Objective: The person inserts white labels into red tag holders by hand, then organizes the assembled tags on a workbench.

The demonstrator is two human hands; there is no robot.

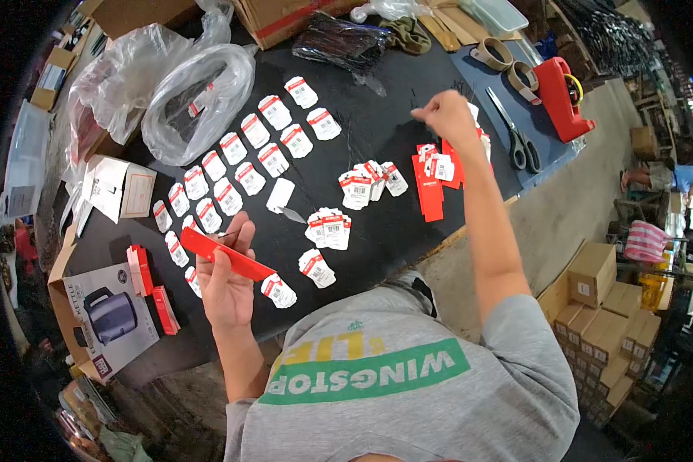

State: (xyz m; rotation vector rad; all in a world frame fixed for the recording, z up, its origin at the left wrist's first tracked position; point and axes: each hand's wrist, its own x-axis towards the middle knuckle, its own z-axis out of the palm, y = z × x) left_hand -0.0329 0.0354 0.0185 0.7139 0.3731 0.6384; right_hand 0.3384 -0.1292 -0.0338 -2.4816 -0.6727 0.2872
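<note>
My left hand (229, 286) holds a long red card strip (242, 263) between thumb and fingers, low over the front of the black table. A white tag with a red band and barcode (279, 292) lies at the strip's lower end. My right hand (448, 119) is raised at the back right, its fingers pinched together; I cannot tell what is in them. Thin black strands (460, 86) lie close by it. Below the right forearm is a pile of red cards (431, 189) with white tags on top. Stacks of white tags (331, 229) sit between my hands.
Rows of white barcode tags (227, 196) cover the table's left. Clear plastic bags (200, 100), a white box (119, 187) and a kettle carton (112, 316) stand further left. Scissors (520, 142), tape rolls (491, 54) and a red tape dispenser (560, 100) lie at right.
</note>
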